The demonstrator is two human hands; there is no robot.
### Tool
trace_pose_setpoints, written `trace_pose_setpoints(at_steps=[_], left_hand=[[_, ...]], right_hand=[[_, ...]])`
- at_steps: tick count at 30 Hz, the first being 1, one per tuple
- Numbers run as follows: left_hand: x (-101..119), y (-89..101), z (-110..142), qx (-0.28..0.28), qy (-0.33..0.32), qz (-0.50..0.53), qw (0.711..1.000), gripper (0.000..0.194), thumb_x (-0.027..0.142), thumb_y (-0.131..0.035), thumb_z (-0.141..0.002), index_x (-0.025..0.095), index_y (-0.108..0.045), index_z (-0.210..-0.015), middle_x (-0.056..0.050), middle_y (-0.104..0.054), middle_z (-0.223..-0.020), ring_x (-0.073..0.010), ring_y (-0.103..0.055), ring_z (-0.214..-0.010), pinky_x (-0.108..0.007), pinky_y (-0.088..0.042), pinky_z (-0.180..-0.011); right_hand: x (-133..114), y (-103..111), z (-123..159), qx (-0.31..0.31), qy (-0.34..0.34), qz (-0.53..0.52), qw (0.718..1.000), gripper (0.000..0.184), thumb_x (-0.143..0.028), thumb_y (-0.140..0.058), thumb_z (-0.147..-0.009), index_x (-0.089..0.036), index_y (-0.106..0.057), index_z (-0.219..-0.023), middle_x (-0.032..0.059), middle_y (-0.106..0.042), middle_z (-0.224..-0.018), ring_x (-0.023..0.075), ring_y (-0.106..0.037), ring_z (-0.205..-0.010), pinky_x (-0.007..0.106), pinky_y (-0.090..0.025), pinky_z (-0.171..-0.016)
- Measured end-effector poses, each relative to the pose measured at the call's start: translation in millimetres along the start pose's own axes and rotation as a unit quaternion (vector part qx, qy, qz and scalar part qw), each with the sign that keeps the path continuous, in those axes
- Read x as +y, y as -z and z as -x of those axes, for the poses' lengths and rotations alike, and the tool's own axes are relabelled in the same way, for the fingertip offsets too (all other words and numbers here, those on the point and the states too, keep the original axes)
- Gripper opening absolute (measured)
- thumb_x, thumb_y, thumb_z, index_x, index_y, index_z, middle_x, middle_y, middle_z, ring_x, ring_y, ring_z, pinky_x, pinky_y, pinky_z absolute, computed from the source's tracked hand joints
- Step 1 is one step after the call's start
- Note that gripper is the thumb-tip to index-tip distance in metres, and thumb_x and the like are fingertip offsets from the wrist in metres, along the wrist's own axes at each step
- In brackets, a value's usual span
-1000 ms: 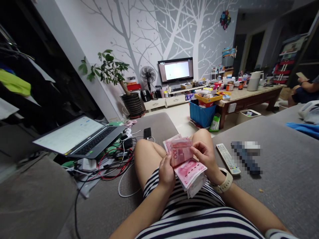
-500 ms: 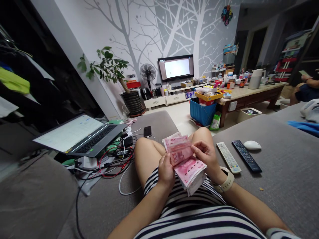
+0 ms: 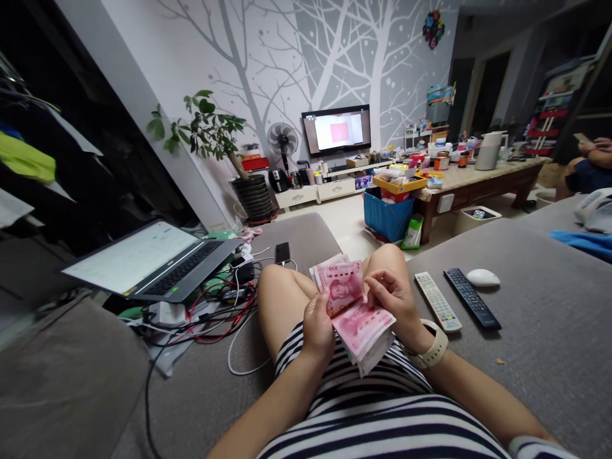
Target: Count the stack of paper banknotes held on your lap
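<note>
A thick stack of pink banknotes [image 3: 356, 319] rests over my lap, folded in the middle. My left hand [image 3: 318, 328] grips the stack at its fold, thumb on top. My right hand [image 3: 393, 297] pinches the upper notes, holding one banknote [image 3: 342, 290] peeled forward so its printed face shows. A pale watch [image 3: 433, 347] sits on my right wrist. I sit on a grey sofa [image 3: 526, 331] with bare knees ahead of the notes.
Two remotes [image 3: 454, 299] and a white mouse [image 3: 482, 278] lie on the sofa to my right. An open laptop [image 3: 153, 258], tangled cables [image 3: 215, 306] and a phone [image 3: 282, 254] are at left. A cluttered wooden table [image 3: 478, 182] and another person's arm [image 3: 590, 156] are far right.
The top banknote has been flipped forward and now shows its portrait side instead of the "100" side. Both hands stay in nearly the same place. The television picture changed.
</note>
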State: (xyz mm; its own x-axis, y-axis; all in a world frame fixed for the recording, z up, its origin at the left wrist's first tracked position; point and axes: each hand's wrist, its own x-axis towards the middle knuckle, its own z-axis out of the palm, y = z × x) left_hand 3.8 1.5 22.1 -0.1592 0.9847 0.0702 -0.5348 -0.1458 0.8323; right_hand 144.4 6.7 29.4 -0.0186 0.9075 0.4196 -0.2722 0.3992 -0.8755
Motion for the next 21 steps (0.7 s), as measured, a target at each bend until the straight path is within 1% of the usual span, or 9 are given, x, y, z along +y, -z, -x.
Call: trace_pose_setpoints(at_steps=[3, 5, 8, 11, 14, 17, 21], left_hand=[[-0.8, 0.6, 0.1, -0.008, 0.0, 0.007, 1.0, 0.035, 0.041, -0.069, -0.074, 0.01, -0.071, -0.092, -0.012, -0.075, -0.087, -0.0262, -0.07, -0.088, -0.039, -0.054, -0.085], [-1.7, 2.1, 0.2, -0.019, 0.01, 0.012, 1.0, 0.035, 0.039, -0.069, -0.075, 0.01, -0.07, -0.096, -0.012, -0.075, -0.089, -0.0264, -0.07, -0.089, -0.04, -0.054, -0.086], [-1.9, 3.4, 1.4, -0.032, 0.024, 0.012, 0.999, 0.037, 0.038, -0.069, -0.076, 0.011, -0.069, -0.101, -0.013, -0.075, -0.091, -0.0263, -0.071, -0.087, -0.041, -0.054, -0.085], [-1.2, 2.5, 3.3, -0.038, 0.03, 0.008, 0.999, 0.037, 0.037, -0.07, -0.075, 0.011, -0.069, -0.101, -0.012, -0.075, -0.092, -0.026, -0.071, -0.083, -0.041, -0.054, -0.083], [-1.0, 1.2, 4.1, -0.04, 0.035, 0.011, 0.999, 0.037, 0.037, -0.071, -0.074, 0.012, -0.069, -0.101, -0.012, -0.075, -0.093, -0.0252, -0.071, -0.081, -0.04, -0.054, -0.081], [-1.8, 1.2, 2.9, -0.024, 0.025, 0.01, 0.999, 0.033, 0.038, -0.071, -0.073, 0.013, -0.07, -0.095, -0.009, -0.075, -0.09, -0.0233, -0.07, -0.078, -0.037, -0.054, -0.079], [-3.7, 3.2, -0.5, 0.034, -0.014, -0.005, 0.999, 0.028, 0.041, -0.071, -0.07, 0.015, -0.071, -0.079, -0.005, -0.074, -0.076, -0.0191, -0.068, -0.07, -0.031, -0.054, -0.073]], right_hand=[[2.1, 0.5, -1.0, -0.013, -0.014, -0.008, 1.0, 0.029, -0.047, -0.064, -0.083, -0.019, -0.056, -0.082, -0.004, -0.052, -0.055, 0.0106, -0.045, -0.047, 0.024, -0.036, -0.047], [3.9, 1.6, -2.6, -0.001, -0.007, 0.006, 1.0, 0.03, -0.046, -0.068, -0.08, -0.019, -0.056, -0.084, -0.0042, -0.051, -0.059, 0.0101, -0.044, -0.05, 0.023, -0.035, -0.047], [5.8, 3.7, -5.6, 0.02, 0.019, 0.04, 0.999, 0.03, -0.041, -0.073, -0.076, -0.019, -0.055, -0.086, -0.0035, -0.05, -0.066, 0.0108, -0.044, -0.058, 0.023, -0.036, -0.052], [5.7, 4.9, -7.3, 0.007, 0.022, 0.054, 0.998, 0.03, -0.042, -0.071, -0.077, -0.018, -0.053, -0.075, -0.002, -0.049, -0.068, 0.0121, -0.044, -0.063, 0.025, -0.036, -0.058], [5.2, 5.1, -6.8, -0.007, 0.004, 0.052, 0.999, 0.035, -0.047, -0.067, -0.079, -0.018, -0.05, -0.068, -0.0021, -0.045, -0.065, 0.0123, -0.041, -0.062, 0.025, -0.035, -0.057], [5.8, 4.9, -5.8, -0.005, -0.001, 0.055, 0.998, 0.037, -0.049, -0.066, -0.079, -0.019, -0.05, -0.067, -0.0022, -0.045, -0.065, 0.0123, -0.04, -0.062, 0.025, -0.034, -0.057], [5.8, 4.3, -5.4, -0.004, -0.006, 0.048, 0.999, 0.036, -0.048, -0.067, -0.079, -0.018, -0.051, -0.068, -0.0025, -0.045, -0.064, 0.0116, -0.039, -0.06, 0.024, -0.034, -0.056]])
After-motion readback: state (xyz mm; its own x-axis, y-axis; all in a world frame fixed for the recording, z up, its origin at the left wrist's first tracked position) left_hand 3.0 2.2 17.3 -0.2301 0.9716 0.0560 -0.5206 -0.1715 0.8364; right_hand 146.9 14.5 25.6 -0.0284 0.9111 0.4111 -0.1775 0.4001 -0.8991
